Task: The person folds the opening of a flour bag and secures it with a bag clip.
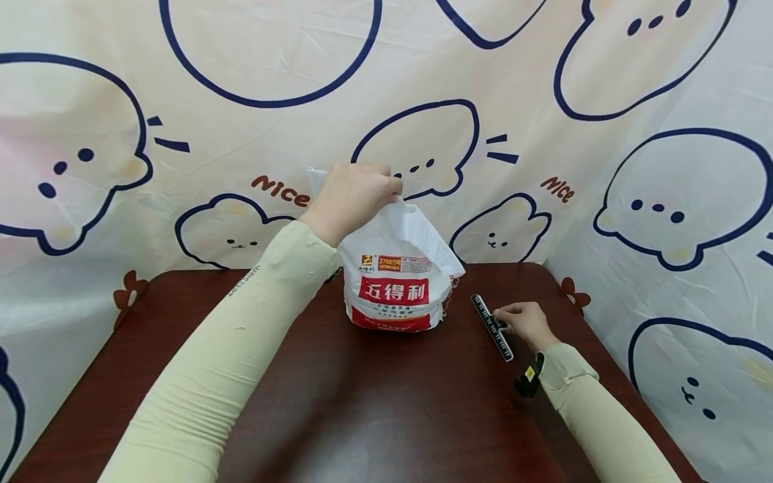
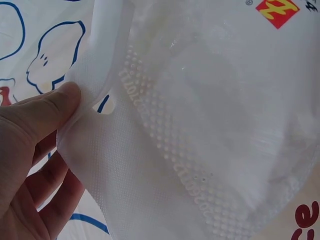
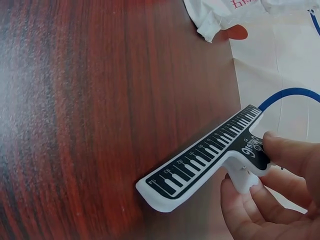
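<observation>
A white bag (image 1: pixel 386 268) with red panels and printed lettering stands upright near the back of the table. My left hand (image 1: pixel 359 198) pinches its top edge between thumb and fingers; in the left wrist view the bag's plastic (image 2: pixel 200 125) shows an embossed dotted strip and a small hole by the thumb. To the right, my right hand (image 1: pixel 528 322) holds a long clip (image 3: pixel 200 160) by its handle, thumb on top and fingers underneath. The clip is white and black with a piano-key pattern. Its long edge lies over the tabletop; whether it touches the wood I cannot tell.
The dark brown wooden table (image 1: pixel 362 409) has its far edge against a pale cloth backdrop (image 1: pixel 241 147) printed with blue cartoon outlines. More of that cloth hangs along both sides. A black device (image 1: pixel 527 381) is worn at the right wrist.
</observation>
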The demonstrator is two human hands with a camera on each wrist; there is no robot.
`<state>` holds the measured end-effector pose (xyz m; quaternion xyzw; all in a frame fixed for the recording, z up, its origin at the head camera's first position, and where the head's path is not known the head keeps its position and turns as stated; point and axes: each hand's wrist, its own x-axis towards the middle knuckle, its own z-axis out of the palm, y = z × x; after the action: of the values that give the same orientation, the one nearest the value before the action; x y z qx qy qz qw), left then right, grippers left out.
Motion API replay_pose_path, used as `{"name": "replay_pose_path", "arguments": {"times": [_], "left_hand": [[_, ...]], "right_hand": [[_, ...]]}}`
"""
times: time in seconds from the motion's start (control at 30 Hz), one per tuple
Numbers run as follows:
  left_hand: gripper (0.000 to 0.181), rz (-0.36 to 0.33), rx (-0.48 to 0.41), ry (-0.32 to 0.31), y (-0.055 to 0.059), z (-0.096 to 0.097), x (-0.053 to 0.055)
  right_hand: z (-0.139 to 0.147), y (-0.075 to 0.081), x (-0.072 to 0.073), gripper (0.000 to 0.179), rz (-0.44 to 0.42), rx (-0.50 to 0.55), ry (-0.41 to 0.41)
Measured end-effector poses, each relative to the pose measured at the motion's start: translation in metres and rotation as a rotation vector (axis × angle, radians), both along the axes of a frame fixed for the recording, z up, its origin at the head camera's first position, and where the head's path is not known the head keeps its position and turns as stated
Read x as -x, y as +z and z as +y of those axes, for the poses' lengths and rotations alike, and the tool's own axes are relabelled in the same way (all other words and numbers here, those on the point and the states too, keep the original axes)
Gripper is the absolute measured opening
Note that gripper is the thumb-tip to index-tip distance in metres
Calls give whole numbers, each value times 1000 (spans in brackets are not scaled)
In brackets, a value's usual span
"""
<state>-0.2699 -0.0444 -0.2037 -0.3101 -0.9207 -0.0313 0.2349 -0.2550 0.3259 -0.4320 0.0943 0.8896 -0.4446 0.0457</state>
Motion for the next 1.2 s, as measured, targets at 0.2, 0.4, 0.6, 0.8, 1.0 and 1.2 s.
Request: {"name": "replay_pose_path", "arguments": {"times": [0.2, 0.4, 0.6, 0.8, 1.0, 1.2], "left_hand": [[16, -3, -2, -8, 0, -2, 1], [17, -18, 4, -12, 0, -3, 0], [18, -34, 3, -11, -1, -3, 0], [19, -34, 4, -13, 0, -3, 0], [17, -22, -5, -14, -2, -5, -1], [18, -22, -19, -15, -3, -5, -2]], "right_hand": [[-3, 4, 2, 35, 27, -14, 6], [-3, 6, 4, 35, 44, -10, 11], [-2, 9, 1, 36, 56, -40, 25], [-2, 16, 3, 35, 88, -54, 52], [-4, 22, 0, 35, 104, -55, 68], [-5, 28, 0, 36, 127, -77, 82]]}}
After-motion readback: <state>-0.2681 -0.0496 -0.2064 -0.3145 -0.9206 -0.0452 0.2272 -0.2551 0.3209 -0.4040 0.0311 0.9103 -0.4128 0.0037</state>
